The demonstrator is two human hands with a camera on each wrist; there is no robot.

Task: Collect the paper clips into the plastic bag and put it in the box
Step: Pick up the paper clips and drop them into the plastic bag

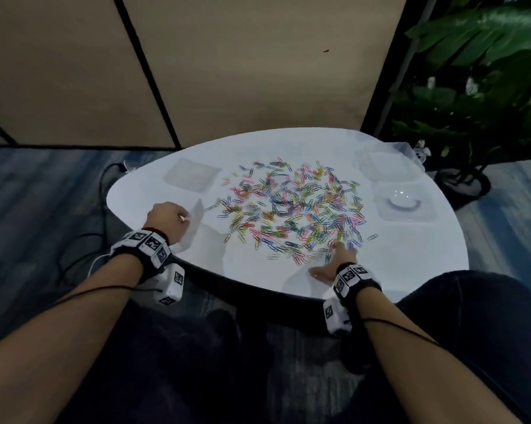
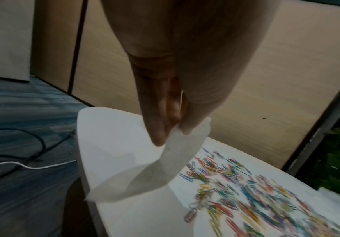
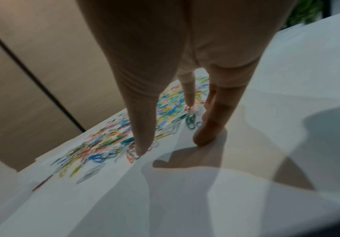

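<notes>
Hundreds of paper clips (image 1: 291,209) lie unbagged at frame centre on bench (image 1: 411,255); left hand (image 1: 166,220) pinches plastic bag (image 2: 155,168), right hand (image 1: 337,261) spread flat among them.

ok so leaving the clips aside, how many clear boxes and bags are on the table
clear plastic boxes or lids: 3
plastic bag: 1
paper clips: too many and too blurred to count
total without the clips: 4
</notes>
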